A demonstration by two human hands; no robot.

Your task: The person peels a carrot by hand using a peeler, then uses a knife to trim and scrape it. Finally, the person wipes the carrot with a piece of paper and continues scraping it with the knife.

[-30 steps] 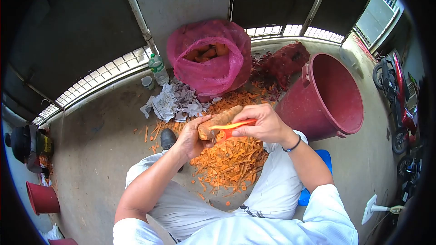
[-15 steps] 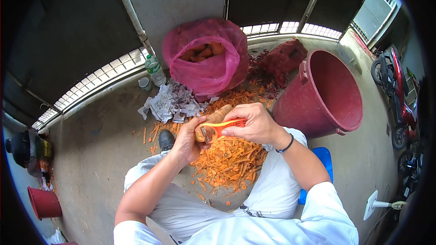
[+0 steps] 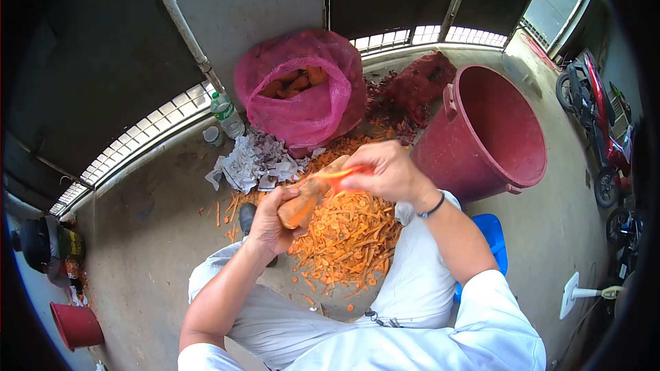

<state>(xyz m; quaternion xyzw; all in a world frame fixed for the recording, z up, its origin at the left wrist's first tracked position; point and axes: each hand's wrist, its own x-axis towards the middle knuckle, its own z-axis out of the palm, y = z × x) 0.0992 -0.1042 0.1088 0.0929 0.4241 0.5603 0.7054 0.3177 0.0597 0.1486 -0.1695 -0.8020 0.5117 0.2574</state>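
My left hand (image 3: 273,222) is wrapped round the lower end of a large carrot (image 3: 297,210), which has an orange peeled patch near the thumb. My right hand (image 3: 390,173) grips an orange-red peeler (image 3: 338,177), blurred by motion, over the carrot's upper part. Beneath both hands a heap of orange peelings (image 3: 347,240) covers the floor between my legs.
Beyond the heap stands a pink mesh sack (image 3: 302,113) of carrots, with crumpled paper (image 3: 251,161) and a bottle (image 3: 227,115) to its left. A large red bin (image 3: 474,141) is at the right, near a blue stool (image 3: 489,240). Motorcycles (image 3: 598,117) stand far right.
The peeler has moved up along the carrot from its lower end. An orange peeled patch now shows there. The surroundings have shifted slightly left in view.
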